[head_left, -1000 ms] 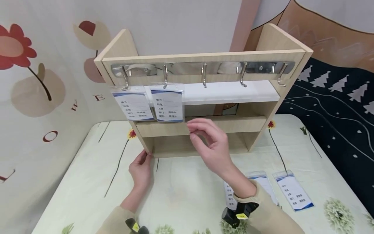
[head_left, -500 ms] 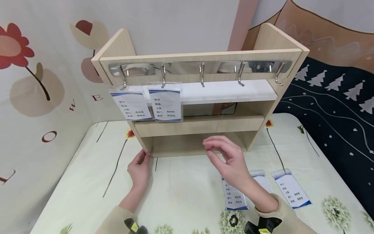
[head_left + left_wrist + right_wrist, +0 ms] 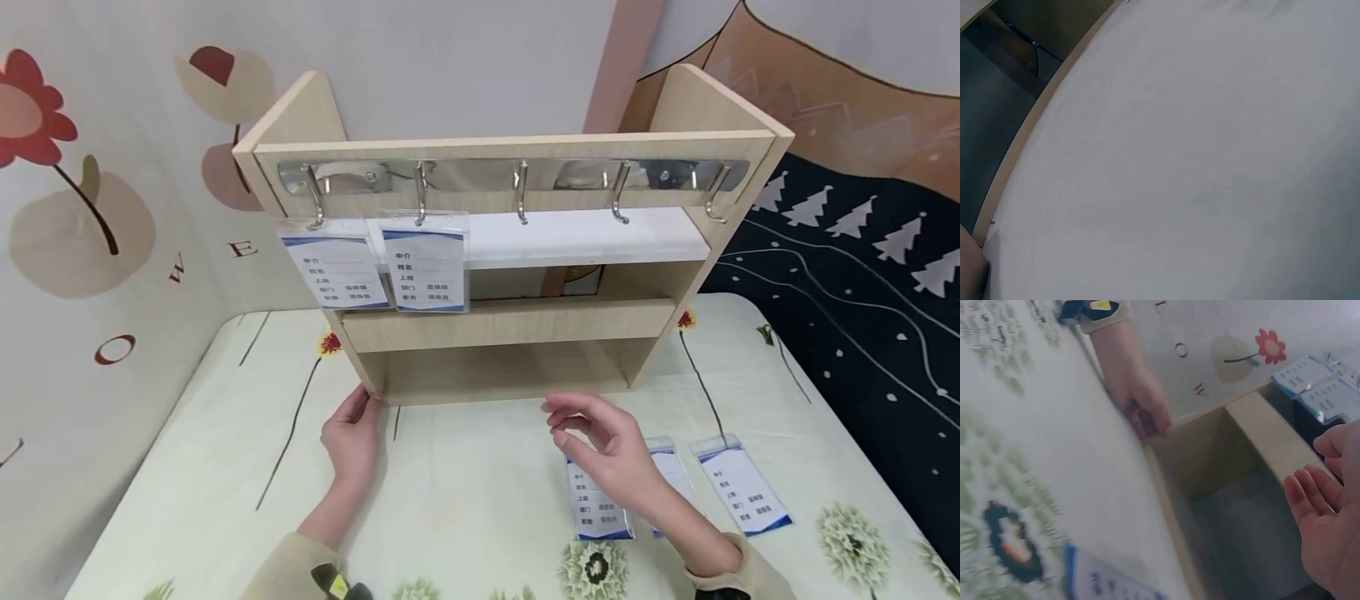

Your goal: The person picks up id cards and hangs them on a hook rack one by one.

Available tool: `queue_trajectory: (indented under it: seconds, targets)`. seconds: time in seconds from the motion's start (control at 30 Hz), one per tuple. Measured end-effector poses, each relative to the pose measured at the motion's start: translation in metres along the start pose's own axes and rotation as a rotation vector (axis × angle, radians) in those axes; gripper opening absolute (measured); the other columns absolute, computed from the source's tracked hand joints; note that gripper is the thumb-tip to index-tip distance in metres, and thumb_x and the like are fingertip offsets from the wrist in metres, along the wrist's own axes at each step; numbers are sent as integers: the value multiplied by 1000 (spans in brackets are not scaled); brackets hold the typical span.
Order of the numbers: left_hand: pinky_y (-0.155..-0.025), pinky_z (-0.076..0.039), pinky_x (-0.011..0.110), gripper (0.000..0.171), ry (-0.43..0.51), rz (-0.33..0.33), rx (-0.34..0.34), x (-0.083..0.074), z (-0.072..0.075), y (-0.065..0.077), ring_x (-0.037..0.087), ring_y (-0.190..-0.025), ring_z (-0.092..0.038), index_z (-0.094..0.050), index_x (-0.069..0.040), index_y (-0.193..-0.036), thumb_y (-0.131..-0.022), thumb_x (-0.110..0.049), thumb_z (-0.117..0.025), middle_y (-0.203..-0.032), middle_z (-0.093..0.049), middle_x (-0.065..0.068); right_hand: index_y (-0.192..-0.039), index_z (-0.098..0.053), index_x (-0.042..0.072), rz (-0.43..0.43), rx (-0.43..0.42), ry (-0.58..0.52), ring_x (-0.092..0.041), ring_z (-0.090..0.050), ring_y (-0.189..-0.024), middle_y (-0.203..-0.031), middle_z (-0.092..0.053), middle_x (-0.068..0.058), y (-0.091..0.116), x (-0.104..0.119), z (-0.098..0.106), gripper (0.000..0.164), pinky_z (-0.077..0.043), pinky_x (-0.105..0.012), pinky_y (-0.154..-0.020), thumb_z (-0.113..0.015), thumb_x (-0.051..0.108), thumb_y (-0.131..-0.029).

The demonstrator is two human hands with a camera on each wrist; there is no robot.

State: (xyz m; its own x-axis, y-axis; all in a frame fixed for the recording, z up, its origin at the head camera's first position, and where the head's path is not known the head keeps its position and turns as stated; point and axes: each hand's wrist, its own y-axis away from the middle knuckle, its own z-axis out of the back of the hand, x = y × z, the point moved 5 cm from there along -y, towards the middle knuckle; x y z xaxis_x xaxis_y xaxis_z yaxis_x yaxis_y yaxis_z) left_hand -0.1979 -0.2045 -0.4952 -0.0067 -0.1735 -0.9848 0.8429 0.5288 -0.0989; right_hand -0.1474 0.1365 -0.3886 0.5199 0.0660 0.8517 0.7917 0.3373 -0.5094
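Observation:
A small light-wood shelf (image 3: 517, 325) stands on the bed-like surface, with a metal hook rail (image 3: 472, 177) across its upper front. Two clear-sleeved badge cards hang at the left: one card (image 3: 337, 271) from the first hook, another card (image 3: 426, 271) from the second. My left hand (image 3: 352, 437) holds the shelf's lower left corner between thumb and fingers. My right hand (image 3: 603, 450), fingers loosely bent and holding nothing, hovers over the near right, partly covering two flat badge cards, a left card (image 3: 597, 507) and a middle card (image 3: 671, 468). A third card (image 3: 742, 487) lies farther right.
Three hooks on the right, such as the middle hook (image 3: 521, 192), carry nothing. A white inner shelf board (image 3: 592, 236) runs behind the hooks. Flower-printed cloth (image 3: 465, 492) covers the surface. Patterned curtains (image 3: 172, 125) rise at the left and behind.
My right hand has drawn away from in front of the shelf, down and to the right, towards the loose cards. My left hand stays at the corner; the hung cards look unchanged.

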Motion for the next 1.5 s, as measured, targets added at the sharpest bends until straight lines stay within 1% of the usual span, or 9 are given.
queue_trajectory:
  seconds: [0.13, 0.3, 0.43, 0.57, 0.77, 0.93, 1.07, 1.27, 1.5]
  targets:
    - [-83, -52, 7, 33, -9, 29, 8, -1, -2, 0, -11, -96, -62, -67, -1, -132, -100, -9, -67, -127, -68, 17, -130, -59, -10, -83, 18, -39, -16, -64, -103, -119, -67, -7, 15, -15, 10, 41, -57, -22, -88, -57, -23, -91]
    - [-84, -52, 8, 33, -20, 46, 0, 1, -3, 0, -2, -104, -64, -67, -3, -132, -100, -11, -67, -127, -69, 15, -130, -56, -14, -166, 21, 2, -12, -64, -102, -118, -68, -2, 29, -31, 31, 38, -55, -19, -91, -58, -20, -92]
    - [-84, -52, 7, 32, -24, 40, -6, 1, -2, 0, -3, -103, -64, -68, -3, -131, -100, -11, -67, -127, -69, 15, -128, -55, -18, -217, -4, 104, -11, -64, -100, -115, -69, -9, 37, -42, 48, 35, -56, -18, -88, -61, -18, -93]
    - [-84, -52, 7, 32, -14, 39, -6, 1, -2, 1, -8, -98, -62, -67, -3, -132, -101, -11, -67, -127, -68, 16, -128, -60, -12, -308, -35, 241, -13, -64, -98, -112, -68, -21, 47, -51, 63, 34, -56, -17, -85, -65, -11, -94]
    - [-83, -52, 8, 33, 10, 52, -2, 1, -2, 2, -11, -95, -62, -67, -2, -132, -101, -12, -67, -128, -68, 17, -129, -66, -1, -474, -54, 432, -18, -66, -95, -111, -72, -12, 58, -60, 81, 35, -58, -21, -82, -71, -2, -94]
    - [-83, -52, 8, 33, 21, 50, -8, 0, -1, 2, -11, -94, -63, -67, -1, -132, -100, -11, -68, -127, -68, 17, -125, -68, -1, -517, -61, 528, -10, -64, -88, -106, -72, -8, 62, -65, 89, 35, -58, -22, -76, -73, -6, -90]
    - [-82, -52, 7, 32, 19, 39, -8, -1, -1, 1, -12, -94, -63, -68, -1, -131, -100, -10, -68, -126, -68, 17, -121, -70, 0, -547, -60, 537, -7, -63, -86, -102, -71, -4, 66, -69, 93, 33, -58, -22, -74, -74, -7, -89]
    - [-84, -52, 8, 32, 10, 27, 4, -2, -1, 0, -11, -96, -62, -68, -2, -131, -100, -9, -68, -127, -68, 16, -117, -72, 0, -552, -17, 558, -8, -63, -83, -98, -71, -2, 67, -70, 91, 30, -57, -23, -71, -75, -5, -88]
    - [-83, -52, 8, 32, 13, 38, -1, 0, -1, -1, -12, -94, -63, -68, -2, -132, -100, -9, -67, -127, -68, 17, -119, -72, 1, -600, 67, 581, -14, -64, -88, -102, -71, -2, 64, -68, 89, 33, -58, -25, -74, -79, 1, -87]
